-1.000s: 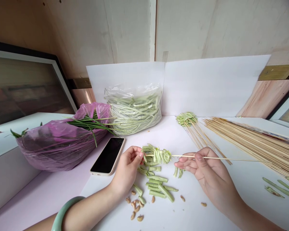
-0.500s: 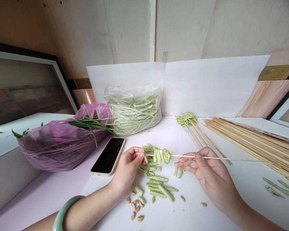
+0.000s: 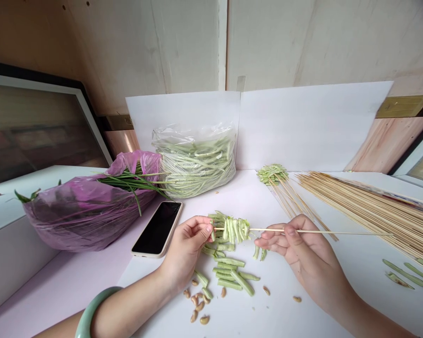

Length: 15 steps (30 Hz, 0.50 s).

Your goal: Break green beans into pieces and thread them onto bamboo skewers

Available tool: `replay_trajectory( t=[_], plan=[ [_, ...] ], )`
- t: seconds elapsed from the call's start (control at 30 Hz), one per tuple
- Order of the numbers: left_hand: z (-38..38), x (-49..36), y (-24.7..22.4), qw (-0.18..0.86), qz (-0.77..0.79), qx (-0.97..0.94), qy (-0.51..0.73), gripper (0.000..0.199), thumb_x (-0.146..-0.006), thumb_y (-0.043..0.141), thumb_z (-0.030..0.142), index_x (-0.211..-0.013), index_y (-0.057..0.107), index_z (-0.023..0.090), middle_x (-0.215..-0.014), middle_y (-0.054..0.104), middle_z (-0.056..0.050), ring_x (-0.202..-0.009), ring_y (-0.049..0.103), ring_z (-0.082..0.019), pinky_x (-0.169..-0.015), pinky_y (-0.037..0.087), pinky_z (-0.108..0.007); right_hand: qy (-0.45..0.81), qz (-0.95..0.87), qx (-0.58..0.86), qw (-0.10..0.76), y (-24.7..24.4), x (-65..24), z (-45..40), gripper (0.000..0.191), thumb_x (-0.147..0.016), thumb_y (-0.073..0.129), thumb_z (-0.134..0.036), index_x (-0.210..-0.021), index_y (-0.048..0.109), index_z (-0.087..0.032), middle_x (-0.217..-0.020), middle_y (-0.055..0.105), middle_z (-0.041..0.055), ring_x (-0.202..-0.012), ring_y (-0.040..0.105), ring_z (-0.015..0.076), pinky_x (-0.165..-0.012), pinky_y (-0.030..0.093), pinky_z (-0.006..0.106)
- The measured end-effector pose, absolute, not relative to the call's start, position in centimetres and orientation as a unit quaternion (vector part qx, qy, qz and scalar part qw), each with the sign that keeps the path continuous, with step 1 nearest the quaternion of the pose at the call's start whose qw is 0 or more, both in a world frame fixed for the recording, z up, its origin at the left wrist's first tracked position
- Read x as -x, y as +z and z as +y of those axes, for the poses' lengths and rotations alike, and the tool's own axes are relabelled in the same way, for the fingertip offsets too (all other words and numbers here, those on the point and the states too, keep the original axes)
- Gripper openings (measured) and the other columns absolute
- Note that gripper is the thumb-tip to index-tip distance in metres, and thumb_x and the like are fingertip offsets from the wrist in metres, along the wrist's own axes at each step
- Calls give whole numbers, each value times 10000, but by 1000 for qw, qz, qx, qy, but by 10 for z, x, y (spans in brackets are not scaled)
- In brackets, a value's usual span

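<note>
My right hand (image 3: 299, 244) pinches a thin bamboo skewer (image 3: 327, 232) that runs level across the middle of the view. Several short cut green bean pieces (image 3: 235, 230) are threaded side by side near its left end. Between the thumb and fingers of my left hand (image 3: 193, 237) is a single bean piece (image 3: 212, 231), at the skewer's tip. Whether the tip has gone through this piece is hard to make out. Below the skewer lie loose cut bean pieces (image 3: 238, 277) on the white surface, with several brown bean seeds (image 3: 199, 305) nearer to me.
A phone (image 3: 158, 229) lies left of my hand. Behind it are a purple bag (image 3: 88, 216) with long green stalks and a clear bag (image 3: 199, 164) of long beans. At the right rest filled skewers (image 3: 273, 173), a bundle of bare skewers (image 3: 370, 197) and loose bean pieces (image 3: 409, 274).
Both hands hold nearly the same pose. The bean piece in my left hand stands a little more upright at the skewer tip. The whole view has shifted very slightly.
</note>
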State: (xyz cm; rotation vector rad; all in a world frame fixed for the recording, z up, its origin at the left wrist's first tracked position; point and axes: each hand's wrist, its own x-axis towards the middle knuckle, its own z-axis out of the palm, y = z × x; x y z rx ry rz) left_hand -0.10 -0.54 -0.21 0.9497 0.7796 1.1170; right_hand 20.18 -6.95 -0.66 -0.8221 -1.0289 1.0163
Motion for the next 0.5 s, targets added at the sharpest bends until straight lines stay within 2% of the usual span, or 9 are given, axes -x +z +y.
replay_trajectory(
  t=[0.5],
  plan=[
    [-5,0,-2,680,352,-413,493,295,-544,860,287,-743,712,128,-559,621,12,-548,520,-87,-605,413,-214,471,-440,362,673,-7,-201,-69,246,-857,609,-422,-748,509,-226,-804,742,19,-774,724,203,-747,568,391]
  ],
)
